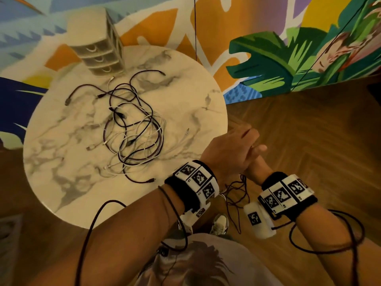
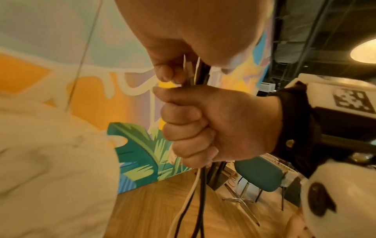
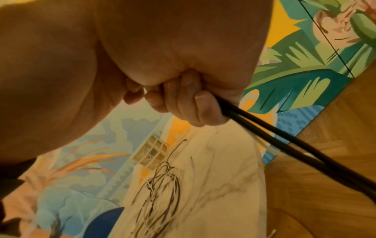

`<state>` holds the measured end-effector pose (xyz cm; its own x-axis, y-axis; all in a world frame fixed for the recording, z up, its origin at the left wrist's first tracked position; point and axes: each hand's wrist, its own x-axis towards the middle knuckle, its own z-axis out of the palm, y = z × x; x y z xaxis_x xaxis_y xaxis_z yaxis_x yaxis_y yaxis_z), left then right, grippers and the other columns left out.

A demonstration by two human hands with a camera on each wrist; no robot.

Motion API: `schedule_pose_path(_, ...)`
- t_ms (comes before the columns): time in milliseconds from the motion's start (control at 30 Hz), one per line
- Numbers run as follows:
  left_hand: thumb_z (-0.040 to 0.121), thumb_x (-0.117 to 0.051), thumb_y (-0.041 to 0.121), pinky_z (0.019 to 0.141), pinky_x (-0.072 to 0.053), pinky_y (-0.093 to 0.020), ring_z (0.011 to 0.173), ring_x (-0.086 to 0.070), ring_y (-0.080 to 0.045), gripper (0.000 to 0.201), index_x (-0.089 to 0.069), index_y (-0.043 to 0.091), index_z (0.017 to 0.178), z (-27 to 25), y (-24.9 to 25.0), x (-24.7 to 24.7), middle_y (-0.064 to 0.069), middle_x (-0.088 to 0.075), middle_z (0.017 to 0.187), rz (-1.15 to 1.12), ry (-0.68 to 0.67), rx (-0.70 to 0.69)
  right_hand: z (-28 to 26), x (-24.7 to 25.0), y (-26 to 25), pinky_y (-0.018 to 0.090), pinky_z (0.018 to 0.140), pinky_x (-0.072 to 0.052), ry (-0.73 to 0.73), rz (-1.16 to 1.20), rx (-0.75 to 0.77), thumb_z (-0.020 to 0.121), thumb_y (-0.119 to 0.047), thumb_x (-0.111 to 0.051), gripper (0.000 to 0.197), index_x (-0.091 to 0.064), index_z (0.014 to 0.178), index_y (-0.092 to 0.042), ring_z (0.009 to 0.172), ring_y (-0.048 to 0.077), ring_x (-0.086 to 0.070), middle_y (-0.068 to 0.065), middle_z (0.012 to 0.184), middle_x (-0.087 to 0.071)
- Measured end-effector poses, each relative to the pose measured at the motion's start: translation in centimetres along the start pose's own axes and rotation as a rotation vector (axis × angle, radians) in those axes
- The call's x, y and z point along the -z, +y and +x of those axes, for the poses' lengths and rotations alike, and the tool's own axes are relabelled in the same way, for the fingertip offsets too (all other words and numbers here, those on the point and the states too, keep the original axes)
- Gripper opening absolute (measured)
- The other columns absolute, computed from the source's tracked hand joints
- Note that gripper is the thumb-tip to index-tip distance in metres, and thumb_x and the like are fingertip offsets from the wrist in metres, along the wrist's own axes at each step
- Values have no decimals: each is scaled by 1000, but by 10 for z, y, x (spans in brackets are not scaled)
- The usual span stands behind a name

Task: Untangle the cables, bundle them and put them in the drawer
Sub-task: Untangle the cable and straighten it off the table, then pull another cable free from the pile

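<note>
Painted murals of leaves and waves ring the round marble table, and from the head view we see most of the cables lying on it in one tangled black-and-white heap, with the small drawer unit standing closed at the far edge. We hold our hands together off the table's right side: the left hand lies over the right hand.

From the left wrist, our right hand is a fist clamped round a few strands, a white cable and black ones hanging below it, while the left hand's fingers pinch the plug ends sticking out above the fist.

From the right wrist, our curled fingers grip the black cable running away down to the right; the heap and drawers show beyond.

We judge that we are at the bundling step for a first few cables. Next we need to coil the hanging lengths, keep the ends even, then open a drawer.
</note>
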<state>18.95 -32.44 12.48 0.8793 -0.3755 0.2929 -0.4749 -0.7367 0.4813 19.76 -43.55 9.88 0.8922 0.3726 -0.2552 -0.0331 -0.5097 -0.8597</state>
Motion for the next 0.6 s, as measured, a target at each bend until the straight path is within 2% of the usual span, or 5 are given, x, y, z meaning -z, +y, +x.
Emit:
schedule_pose_path(100,96,-34,44,65,-44,-31,85,-55,-17,37,-52,15,111,-22,-40,5,-2,-52,109,-136,-44,270,8,-17,3,16,47,-36,-19,111,-131,100,-16,-43,31,-49,69,-14,47,4,-42,-7,57,-46)
schedule_pose_path(167,95,-40,37,77,-46,-38,92,-56,-25,30,-53,13,108,-37,-86,3,-6,-51,109,-106,-95,532,12,-24,5,23,50,-32,-44,108,-246,101,-35,-39,45,-45,60,-15,41,7,-39,-4,51,-46)
schedule_pose_path(267,93,-46,21,87,-44,-40,106,-54,-36,32,-47,13,124,-66,-150,3,-14,-40,129,84,-427,846,11,-32,8,20,50,-30,-103,114,-297,101,-37,-36,50,-48,60,-13,35,0,-39,-7,45,-49)
schedule_pose_path(367,91,-47,17,90,-46,-45,112,-52,-40,40,-42,14,131,-92,-176,0,-17,-35,137,223,-597,857,10,-37,12,21,52,-29,-119,75,-328,102,-37,-35,56,-54,55,-12,36,-1,-42,-10,40,-50)
schedule_pose_path(600,97,-37,23,82,-47,-39,104,-58,-33,27,-49,11,119,-127,-165,-19,-12,-59,115,337,-701,630,7,-51,22,27,44,-31,-176,65,-355,98,-48,-36,56,-49,54,-16,42,14,-35,7,57,-44)
